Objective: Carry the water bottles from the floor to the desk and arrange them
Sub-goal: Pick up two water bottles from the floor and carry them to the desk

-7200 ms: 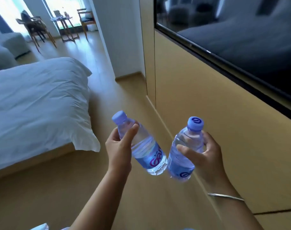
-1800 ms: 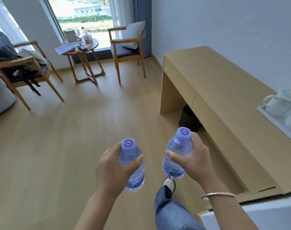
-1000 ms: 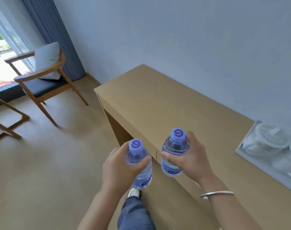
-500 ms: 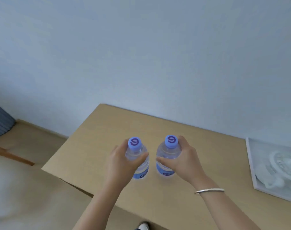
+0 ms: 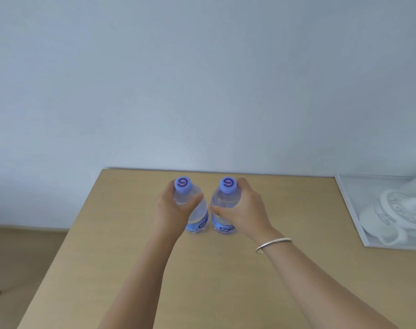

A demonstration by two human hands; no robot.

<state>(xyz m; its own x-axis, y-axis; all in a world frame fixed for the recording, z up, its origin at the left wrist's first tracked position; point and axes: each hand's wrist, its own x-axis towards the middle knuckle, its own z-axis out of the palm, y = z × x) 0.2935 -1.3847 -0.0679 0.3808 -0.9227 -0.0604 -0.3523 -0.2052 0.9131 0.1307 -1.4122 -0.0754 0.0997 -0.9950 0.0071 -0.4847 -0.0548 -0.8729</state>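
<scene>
Two clear water bottles with purple caps stand upright side by side on the light wooden desk (image 5: 121,257), a small gap between them. My left hand (image 5: 171,212) grips the left bottle (image 5: 198,222) around its upper body. My right hand (image 5: 242,212) grips the right bottle (image 5: 223,203) the same way; a silver bangle sits on that wrist. Both bottle bases appear to touch the desk top, near its back half.
A white tray (image 5: 351,210) with a white teapot (image 5: 401,212) lies on the desk at the right edge of view. A plain wall rises right behind the desk. The desk's left edge drops to the wooden floor (image 5: 19,257).
I have stepped up to the desk and turned square to it. Both hands have moved forward with the bottles, which now stand farther back on the desk top.
</scene>
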